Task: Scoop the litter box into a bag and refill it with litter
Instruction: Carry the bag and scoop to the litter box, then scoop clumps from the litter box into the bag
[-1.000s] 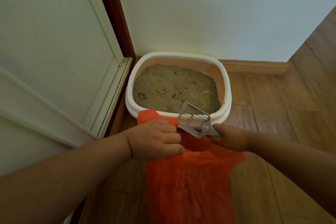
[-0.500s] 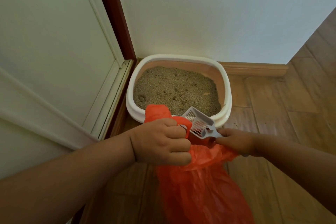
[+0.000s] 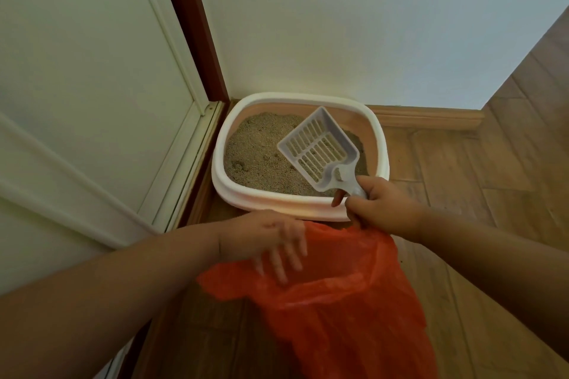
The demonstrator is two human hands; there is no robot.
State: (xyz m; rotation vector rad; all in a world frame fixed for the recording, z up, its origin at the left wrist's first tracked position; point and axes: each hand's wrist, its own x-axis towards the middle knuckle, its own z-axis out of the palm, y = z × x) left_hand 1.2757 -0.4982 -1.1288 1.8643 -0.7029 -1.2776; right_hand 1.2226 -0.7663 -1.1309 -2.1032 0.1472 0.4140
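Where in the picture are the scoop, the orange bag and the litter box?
scoop (image 3: 318,148): head view, on the slotted bottom of its pan.
orange bag (image 3: 338,301): head view, on the crumpled plastic in its middle.
litter box (image 3: 264,194): head view, on the white near rim.

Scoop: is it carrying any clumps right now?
No. The scoop held over the litter box shows only bare slats.

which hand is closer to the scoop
Right. The right hand grips the handle of the scoop over the litter box. The left hand is apart from it, lower left, fingers spread over the orange bag.
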